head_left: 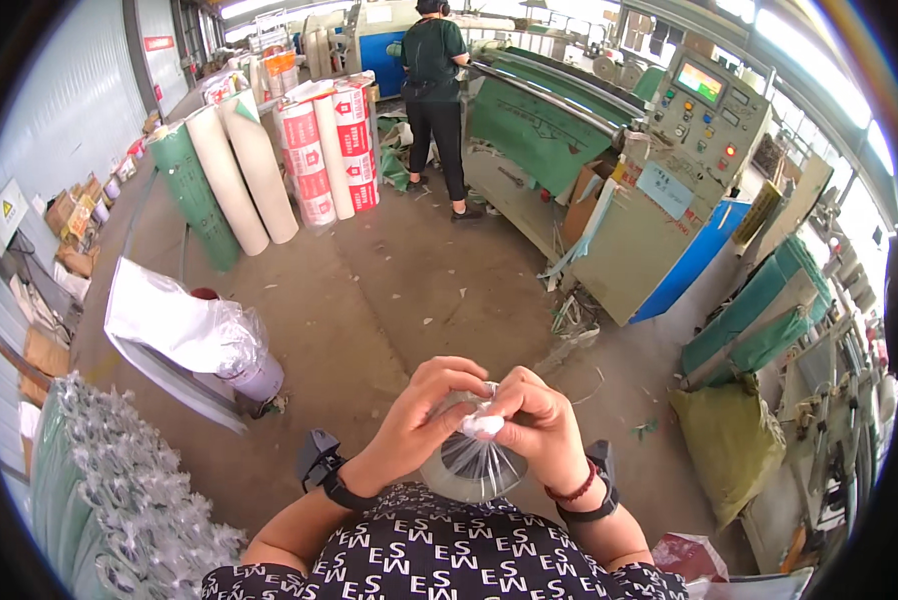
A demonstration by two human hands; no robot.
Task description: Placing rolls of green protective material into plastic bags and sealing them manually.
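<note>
Close in front of my body, my left hand (416,424) and my right hand (546,428) meet with bent, pinching fingers. Between them is the bunched end of a clear plastic wrap (481,462). A whitish gathered knob (484,426) of it shows between my fingertips. Below, the film fans out in folds over a round, greyish end, perhaps that of an upright roll; the rest of it is hidden. Dark bands circle both wrists, and a red bead bracelet (577,488) is on the right one.
Silvery-white wrapped bundles (134,480) are at lower left, near a white sheet-covered roll (174,320). Upright rolls (224,180) stand beyond. A person (434,95) is by the green-sheeted machine (529,130). A control cabinet (659,190) and an olive sack (731,440) are at right.
</note>
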